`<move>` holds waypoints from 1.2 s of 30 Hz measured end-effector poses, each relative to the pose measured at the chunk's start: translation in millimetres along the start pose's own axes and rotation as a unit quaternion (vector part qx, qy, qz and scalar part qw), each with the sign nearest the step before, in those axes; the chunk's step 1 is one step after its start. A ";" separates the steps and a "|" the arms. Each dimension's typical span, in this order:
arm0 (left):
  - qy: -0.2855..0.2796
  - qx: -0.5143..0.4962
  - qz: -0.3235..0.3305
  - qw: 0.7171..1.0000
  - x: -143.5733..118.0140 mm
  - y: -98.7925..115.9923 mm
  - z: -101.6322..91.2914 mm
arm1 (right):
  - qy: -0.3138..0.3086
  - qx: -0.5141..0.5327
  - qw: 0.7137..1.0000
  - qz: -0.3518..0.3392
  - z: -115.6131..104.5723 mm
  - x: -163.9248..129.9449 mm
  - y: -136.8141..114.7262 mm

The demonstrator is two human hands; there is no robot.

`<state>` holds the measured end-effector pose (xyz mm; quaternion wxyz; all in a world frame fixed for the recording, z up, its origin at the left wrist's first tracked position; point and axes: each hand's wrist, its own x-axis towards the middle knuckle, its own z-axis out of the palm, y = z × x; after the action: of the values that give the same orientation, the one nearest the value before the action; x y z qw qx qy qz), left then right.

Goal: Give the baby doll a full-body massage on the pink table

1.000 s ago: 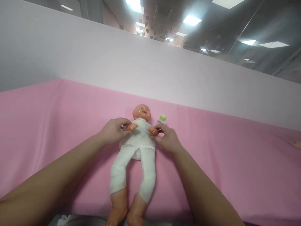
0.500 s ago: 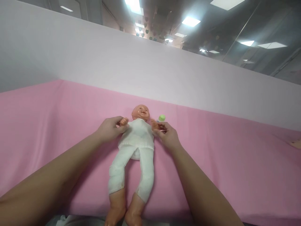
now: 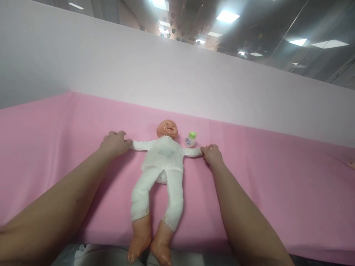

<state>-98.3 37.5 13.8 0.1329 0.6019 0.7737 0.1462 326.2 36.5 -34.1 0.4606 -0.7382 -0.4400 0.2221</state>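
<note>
Hands (image 3: 115, 143) (image 3: 213, 155) spread supine doll (image 3: 163, 162), head away.

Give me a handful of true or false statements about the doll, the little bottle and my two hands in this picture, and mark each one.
1. The doll lies face up on the pink sheet. True.
2. Its arms are folded across its chest. False: they are stretched out to both sides.
3. The left hand is at the end of one doll arm, the right hand at the other. True.
4. The small bottle has a red cap. False: the cap is green.
5. The bottle stands beside the doll's feet. False: it stands near the head.
</note>
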 end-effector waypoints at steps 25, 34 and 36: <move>-0.085 -0.100 0.607 0.784 -122.3 64.7 2.0 | 0.038 -0.009 0.997 -0.072 -0.5 -15.2 -19.4; -0.007 -0.171 0.457 0.873 -83.5 62.8 15.2 | -0.080 -0.023 0.944 -0.318 31.1 -72.6 -63.8; -0.044 -0.181 0.417 0.889 -75.5 63.3 17.2 | -0.104 -0.083 0.919 -0.371 38.8 -77.0 -65.1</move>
<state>-17.1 -19.8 24.6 0.2006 0.8406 0.4045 0.2993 229.2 1.8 -1.6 0.3986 -0.5305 -0.7444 0.0737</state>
